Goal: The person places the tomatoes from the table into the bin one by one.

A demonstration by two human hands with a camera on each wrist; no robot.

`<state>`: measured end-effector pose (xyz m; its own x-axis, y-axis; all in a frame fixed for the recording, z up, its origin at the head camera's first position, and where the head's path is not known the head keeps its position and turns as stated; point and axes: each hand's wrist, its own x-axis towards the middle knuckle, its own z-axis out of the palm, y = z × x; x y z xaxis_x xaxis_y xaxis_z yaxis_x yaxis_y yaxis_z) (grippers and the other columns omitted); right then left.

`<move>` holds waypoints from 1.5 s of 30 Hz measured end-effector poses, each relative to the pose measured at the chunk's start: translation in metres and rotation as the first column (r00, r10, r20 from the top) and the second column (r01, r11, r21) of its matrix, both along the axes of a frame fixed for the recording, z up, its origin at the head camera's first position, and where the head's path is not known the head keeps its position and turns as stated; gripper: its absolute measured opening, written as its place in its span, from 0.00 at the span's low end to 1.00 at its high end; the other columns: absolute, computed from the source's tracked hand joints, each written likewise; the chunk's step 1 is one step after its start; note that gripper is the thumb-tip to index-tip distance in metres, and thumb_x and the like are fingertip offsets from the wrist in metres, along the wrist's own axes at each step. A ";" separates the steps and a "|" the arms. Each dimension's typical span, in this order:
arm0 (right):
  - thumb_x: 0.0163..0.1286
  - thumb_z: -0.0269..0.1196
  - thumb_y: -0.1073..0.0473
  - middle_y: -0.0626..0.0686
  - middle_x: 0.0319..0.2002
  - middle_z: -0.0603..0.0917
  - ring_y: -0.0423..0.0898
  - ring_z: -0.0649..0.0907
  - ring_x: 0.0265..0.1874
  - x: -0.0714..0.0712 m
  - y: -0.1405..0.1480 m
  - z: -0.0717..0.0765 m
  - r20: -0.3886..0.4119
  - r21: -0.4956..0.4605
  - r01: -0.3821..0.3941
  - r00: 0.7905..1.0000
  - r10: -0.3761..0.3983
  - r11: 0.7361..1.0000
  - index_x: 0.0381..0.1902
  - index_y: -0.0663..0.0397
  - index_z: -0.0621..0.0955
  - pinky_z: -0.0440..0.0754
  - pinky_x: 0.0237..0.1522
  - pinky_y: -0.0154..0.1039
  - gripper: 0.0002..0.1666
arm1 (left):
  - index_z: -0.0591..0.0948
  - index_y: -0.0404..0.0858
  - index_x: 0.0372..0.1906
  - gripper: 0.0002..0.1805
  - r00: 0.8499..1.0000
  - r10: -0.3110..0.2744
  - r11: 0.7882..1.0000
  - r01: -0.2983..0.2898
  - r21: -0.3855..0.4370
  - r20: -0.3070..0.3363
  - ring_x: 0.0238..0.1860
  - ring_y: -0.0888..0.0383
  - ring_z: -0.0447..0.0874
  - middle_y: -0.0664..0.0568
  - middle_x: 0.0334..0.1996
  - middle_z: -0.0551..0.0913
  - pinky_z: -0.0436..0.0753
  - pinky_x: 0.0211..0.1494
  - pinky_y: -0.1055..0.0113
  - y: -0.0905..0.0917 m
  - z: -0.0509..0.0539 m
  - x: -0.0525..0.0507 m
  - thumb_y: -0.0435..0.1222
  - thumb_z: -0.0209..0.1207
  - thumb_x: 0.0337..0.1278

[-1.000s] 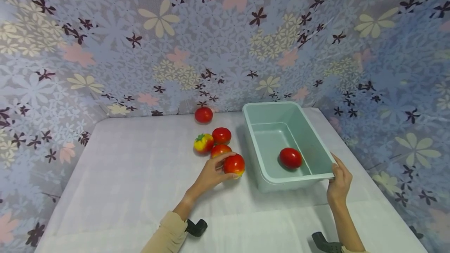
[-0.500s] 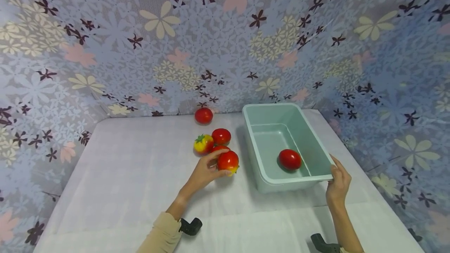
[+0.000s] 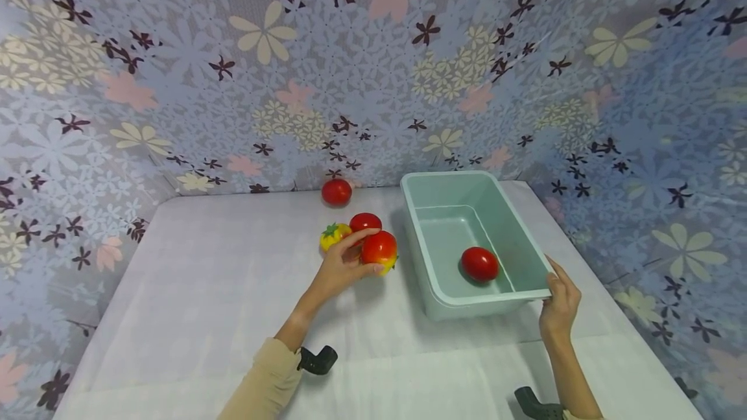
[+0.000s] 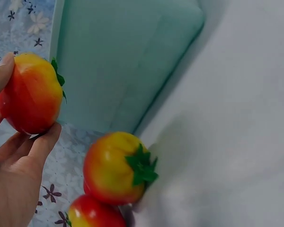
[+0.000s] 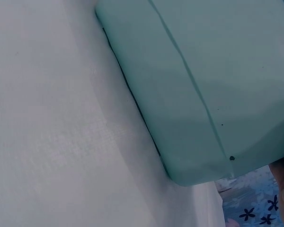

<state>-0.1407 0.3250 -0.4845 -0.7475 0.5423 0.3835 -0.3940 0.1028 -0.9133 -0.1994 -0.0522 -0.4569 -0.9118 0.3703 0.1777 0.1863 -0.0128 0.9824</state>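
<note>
In the head view my left hand [image 3: 338, 269] grips a red and yellow tomato [image 3: 380, 250] between thumb and fingers, just left of the pale green bin [image 3: 434, 280]. The left wrist view shows this tomato [image 4: 32, 94] raised beside the bin wall, its green leaves facing the bin. My right hand [image 3: 561, 303] holds the bin's near right corner by the rim. One red tomato [image 3: 480, 264] lies inside the bin. Close behind my left hand sit a yellow-and-red tomato [image 3: 334, 236] and a red tomato [image 3: 366, 221]; the hand and held tomato partly cover this group.
Farther back, a lone red tomato [image 3: 336, 192] lies near the rear edge of the white-covered table [image 3: 222, 290]. Flower-patterned cloth [image 3: 327, 70] rises behind the table and on both sides.
My left hand has carried its tomato slightly left, then forward toward the other tomatoes, now covering one of them. The right hand stays on the bin's corner, and the bin has barely shifted.
</note>
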 end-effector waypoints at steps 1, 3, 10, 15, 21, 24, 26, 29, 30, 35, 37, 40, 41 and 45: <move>0.69 0.43 0.65 0.44 0.41 0.87 0.40 0.84 0.37 0.000 0.000 0.000 -0.004 -0.007 -0.002 1.000 0.002 1.000 0.55 0.76 0.78 0.81 0.32 0.23 0.25 | 0.76 0.48 0.63 0.31 1.000 0.000 1.000 0.000 0.000 -0.006 0.62 0.47 0.74 0.49 0.64 0.73 0.80 0.61 0.56 0.001 0.001 -0.001 0.33 0.70 0.52; 0.69 0.44 0.65 0.45 0.41 0.87 0.39 0.84 0.36 0.000 0.000 0.000 -0.013 -0.009 -0.005 1.000 0.005 1.000 0.55 0.77 0.78 0.81 0.31 0.23 0.25 | 0.76 0.48 0.63 0.31 1.000 -0.005 1.000 0.005 0.006 -0.011 0.61 0.48 0.74 0.50 0.64 0.73 0.81 0.60 0.57 0.003 0.004 -0.003 0.33 0.70 0.52; 0.69 0.43 0.65 0.45 0.40 0.88 0.39 0.84 0.33 0.000 -0.001 0.000 -0.016 -0.002 -0.003 1.000 0.003 1.000 0.54 0.76 0.78 0.81 0.29 0.24 0.25 | 0.75 0.45 0.65 0.30 0.999 -0.037 0.999 0.038 0.028 -0.034 0.60 0.47 0.74 0.49 0.64 0.73 0.82 0.59 0.59 0.009 0.020 -0.010 0.31 0.67 0.56; 0.69 0.43 0.65 0.43 0.40 0.88 0.39 0.83 0.32 0.001 0.000 0.000 0.000 0.038 0.017 1.000 -0.017 0.999 0.54 0.75 0.79 0.80 0.28 0.23 0.25 | 0.72 0.36 0.67 0.31 0.997 -0.062 0.997 0.064 0.031 -0.048 0.60 0.43 0.74 0.41 0.66 0.71 0.80 0.60 0.58 0.013 0.044 -0.007 0.25 0.63 0.57; 0.69 0.43 0.65 0.43 0.40 0.88 0.37 0.83 0.29 0.002 0.000 0.000 -0.012 0.056 0.018 1.000 -0.018 0.998 0.54 0.76 0.79 0.79 0.26 0.23 0.25 | 0.71 0.32 0.66 0.30 0.993 -0.069 0.996 0.074 0.046 -0.097 0.61 0.42 0.74 0.40 0.66 0.72 0.79 0.62 0.58 0.019 0.062 -0.002 0.25 0.63 0.57; 0.68 0.43 0.66 0.43 0.39 0.88 0.37 0.82 0.28 0.002 0.000 -0.001 -0.015 0.055 0.016 1.000 -0.015 0.998 0.54 0.76 0.78 0.79 0.25 0.22 0.25 | 0.71 0.31 0.66 0.30 0.991 -0.056 0.996 0.064 0.069 -0.118 0.64 0.42 0.73 0.40 0.66 0.72 0.76 0.65 0.55 0.024 0.055 -0.007 0.24 0.63 0.57; 0.68 0.43 0.66 0.43 0.40 0.88 0.37 0.83 0.29 0.002 -0.001 -0.001 -0.013 0.049 0.015 1.000 -0.014 0.999 0.54 0.76 0.78 0.79 0.25 0.22 0.25 | 0.71 0.32 0.67 0.30 0.991 -0.048 0.994 0.060 0.086 -0.126 0.67 0.44 0.71 0.40 0.66 0.72 0.74 0.67 0.55 0.028 0.048 -0.013 0.24 0.63 0.57; 0.69 0.43 0.65 0.42 0.41 0.87 0.37 0.83 0.31 0.002 -0.001 -0.002 -0.008 0.053 0.009 1.000 -0.008 0.999 0.55 0.76 0.78 0.80 0.28 0.22 0.25 | 0.71 0.33 0.67 0.31 0.991 -0.053 0.991 0.067 0.116 -0.119 0.66 0.45 0.72 0.42 0.67 0.72 0.74 0.67 0.56 0.034 0.038 -0.021 0.24 0.63 0.57; 0.69 0.43 0.65 0.43 0.41 0.87 0.37 0.83 0.32 0.002 -0.001 -0.003 -0.009 0.055 0.004 1.000 -0.003 0.998 0.55 0.76 0.78 0.80 0.29 0.22 0.25 | 0.71 0.34 0.67 0.31 0.991 -0.058 0.990 0.073 0.125 -0.122 0.66 0.46 0.73 0.42 0.67 0.72 0.74 0.67 0.57 0.035 0.037 -0.023 0.25 0.63 0.57; 0.70 0.43 0.66 0.43 0.42 0.87 0.38 0.84 0.34 0.002 0.001 -0.003 -0.027 0.063 -0.015 0.999 0.017 0.998 0.55 0.77 0.77 0.81 0.31 0.23 0.25 | 0.72 0.40 0.67 0.30 0.989 -0.088 0.979 0.107 0.173 -0.117 0.63 0.48 0.76 0.48 0.66 0.73 0.78 0.62 0.62 0.045 0.042 -0.030 0.29 0.64 0.59; 0.70 0.43 0.65 0.43 0.42 0.87 0.39 0.83 0.34 0.002 0.002 -0.003 -0.027 0.069 -0.011 1.000 0.013 0.998 0.55 0.77 0.77 0.81 0.31 0.23 0.25 | 0.73 0.42 0.67 0.30 0.989 -0.099 0.974 0.119 0.190 -0.114 0.62 0.49 0.77 0.50 0.66 0.73 0.79 0.61 0.62 0.049 0.046 -0.032 0.31 0.64 0.59; 0.70 0.43 0.65 0.43 0.43 0.87 0.39 0.83 0.36 0.002 0.003 -0.002 -0.020 0.065 -0.013 1.000 0.015 0.998 0.55 0.77 0.77 0.81 0.32 0.23 0.25 | 0.73 0.43 0.67 0.29 0.987 -0.118 0.968 0.139 0.211 -0.107 0.62 0.49 0.77 0.50 0.65 0.73 0.80 0.61 0.61 0.055 0.051 -0.035 0.32 0.64 0.60; 0.70 0.43 0.65 0.43 0.43 0.87 0.39 0.83 0.36 0.002 0.003 -0.002 -0.017 0.062 -0.013 1.000 0.014 0.998 0.55 0.77 0.77 0.81 0.32 0.23 0.25 | 0.73 0.42 0.67 0.29 0.987 -0.124 0.966 0.145 0.215 -0.107 0.62 0.49 0.77 0.49 0.66 0.73 0.80 0.61 0.60 0.058 0.053 -0.036 0.32 0.64 0.60; 0.70 0.43 0.65 0.43 0.42 0.87 0.40 0.83 0.35 0.001 0.004 -0.002 -0.010 0.047 -0.016 1.000 0.016 0.999 0.55 0.76 0.77 0.81 0.31 0.23 0.25 | 0.73 0.41 0.66 0.28 0.985 -0.137 0.964 0.158 0.215 -0.107 0.63 0.49 0.76 0.48 0.66 0.73 0.78 0.64 0.61 0.066 0.055 -0.038 0.31 0.63 0.60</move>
<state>-0.1399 0.3286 -0.4867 -0.7517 0.5115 0.4163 -0.4057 0.1389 -0.9034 -0.2377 0.0138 -0.4021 -0.8265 0.4413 0.3495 0.2534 -0.2628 0.9310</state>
